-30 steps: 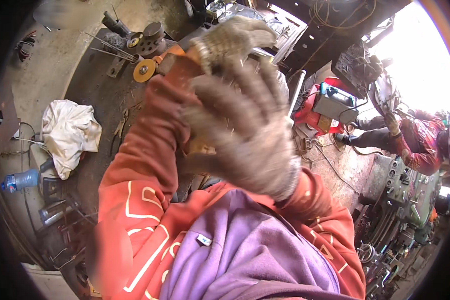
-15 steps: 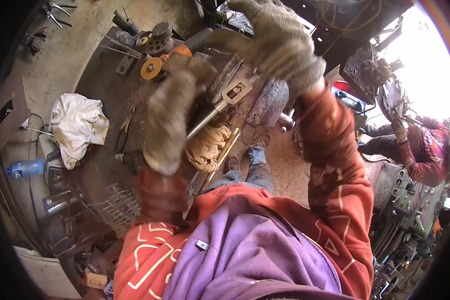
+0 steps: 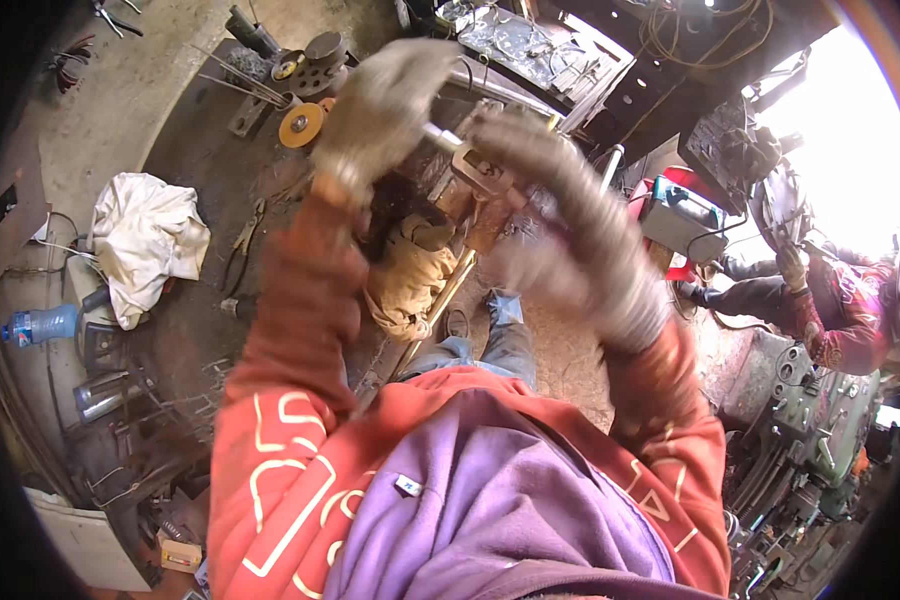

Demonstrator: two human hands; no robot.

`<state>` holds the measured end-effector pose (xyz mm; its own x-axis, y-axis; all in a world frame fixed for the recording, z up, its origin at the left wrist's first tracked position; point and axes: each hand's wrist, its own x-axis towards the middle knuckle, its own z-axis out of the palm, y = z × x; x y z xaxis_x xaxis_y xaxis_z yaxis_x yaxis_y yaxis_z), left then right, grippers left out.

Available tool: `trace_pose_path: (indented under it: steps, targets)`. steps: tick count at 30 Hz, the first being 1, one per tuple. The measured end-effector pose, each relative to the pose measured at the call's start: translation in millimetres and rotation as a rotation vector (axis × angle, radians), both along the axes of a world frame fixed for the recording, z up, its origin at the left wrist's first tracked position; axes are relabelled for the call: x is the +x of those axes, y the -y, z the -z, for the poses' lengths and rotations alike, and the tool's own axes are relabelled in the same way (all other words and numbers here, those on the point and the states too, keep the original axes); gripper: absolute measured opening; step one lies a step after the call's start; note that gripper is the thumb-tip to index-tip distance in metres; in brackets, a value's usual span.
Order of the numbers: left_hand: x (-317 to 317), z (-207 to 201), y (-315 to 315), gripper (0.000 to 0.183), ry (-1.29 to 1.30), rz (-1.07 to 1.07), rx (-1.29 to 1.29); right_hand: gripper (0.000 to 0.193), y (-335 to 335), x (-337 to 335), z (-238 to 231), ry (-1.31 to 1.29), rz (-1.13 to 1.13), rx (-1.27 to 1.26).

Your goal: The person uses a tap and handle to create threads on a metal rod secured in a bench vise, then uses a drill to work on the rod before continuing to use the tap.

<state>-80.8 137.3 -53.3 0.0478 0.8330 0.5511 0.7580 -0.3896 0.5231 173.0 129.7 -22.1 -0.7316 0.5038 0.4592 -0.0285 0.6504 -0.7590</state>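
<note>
A tap wrench (image 3: pixel 481 170) with a rectangular metal body and bar handles sits over the bench in front of me, slanting down to the right. My left hand (image 3: pixel 385 105), in a worn knitted work glove, is closed at the wrench's upper-left handle end. My right hand (image 3: pixel 580 215), gloved alike, is blurred by motion beside the other handle; its fingers reach over the wrench's right side and look apart from the thumb. What the wrench turns on is hidden. Below it a tan cloth bundle (image 3: pixel 410 285) hangs at the bench edge, beside a brass-coloured bar (image 3: pixel 453 293).
An orange grinding disc (image 3: pixel 301 125) and metal parts lie on the left, with pliers (image 3: pixel 242 250) nearer me. A white cloth (image 3: pixel 148 245) and a water bottle (image 3: pixel 45 325) are far left. At right another person (image 3: pixel 840 305) sits near a green machine (image 3: pixel 825 430).
The tap wrench has turned, its handle swinging from lower left to upper left. My left hand has moved up and right to the handle; my right hand has come down.
</note>
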Motion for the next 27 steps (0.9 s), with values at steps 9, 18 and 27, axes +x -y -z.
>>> trace_pose_path:
  steps: [9, 18, 27]
  targets:
    - [59, 2, -74, 0.055, -0.056, 0.396, -0.169, 0.102, 53, -117, -1, -0.095, 0.155, 0.549]
    - [49, -19, 117, 0.051, 0.753, 0.004, -0.026, 0.113, 20, 9, 91, -0.181, 0.623, 0.406]
    - [34, -8, 71, 0.041, 0.532, -0.197, 0.013, 0.065, 22, 7, 109, -0.152, 0.372, -0.155]
